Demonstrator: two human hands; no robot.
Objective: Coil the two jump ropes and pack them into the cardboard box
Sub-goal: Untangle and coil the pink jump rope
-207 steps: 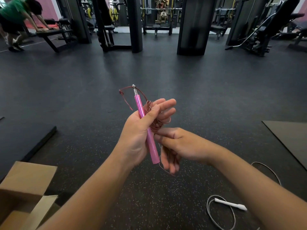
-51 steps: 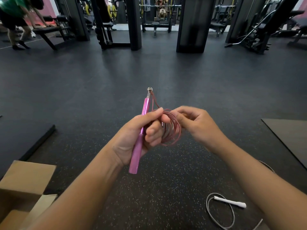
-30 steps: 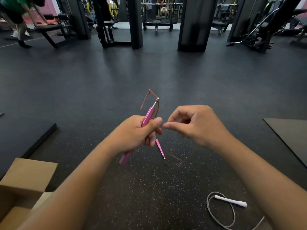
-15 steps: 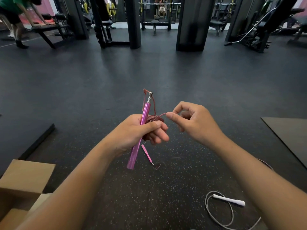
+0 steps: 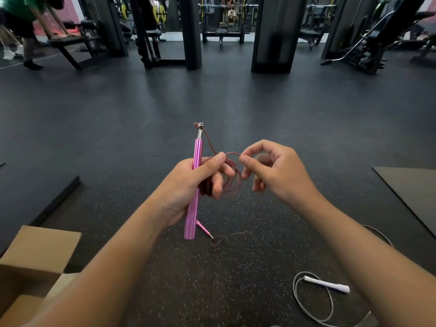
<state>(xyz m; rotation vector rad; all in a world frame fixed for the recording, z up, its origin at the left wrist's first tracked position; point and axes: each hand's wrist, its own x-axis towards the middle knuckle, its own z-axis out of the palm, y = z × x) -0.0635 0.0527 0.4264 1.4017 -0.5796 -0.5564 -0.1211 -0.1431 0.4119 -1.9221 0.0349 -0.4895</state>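
My left hand (image 5: 188, 185) grips an upright pink jump-rope handle (image 5: 194, 185), with several loops of thin maroon cord (image 5: 232, 182) wound round its fingers. My right hand (image 5: 273, 171) pinches the cord just right of the loops. The second pink handle (image 5: 204, 230) lies on the floor below, trailing a short cord tail. A white jump rope (image 5: 326, 284) with its grey-white cord lies on the floor at lower right. The open cardboard box (image 5: 30, 263) sits at lower left.
Dark speckled rubber floor (image 5: 224, 102) spreads ahead. A raised black mat edge (image 5: 56, 199) runs at left and a dark mat (image 5: 415, 192) lies at right. Gym machines and pillars line the back; a person leans on a bench (image 5: 70, 40) at far left.
My right hand has laid another loop of cord over my left fingers and now pinches the cord close beside them. The loose handle on the floor has slid nearer.
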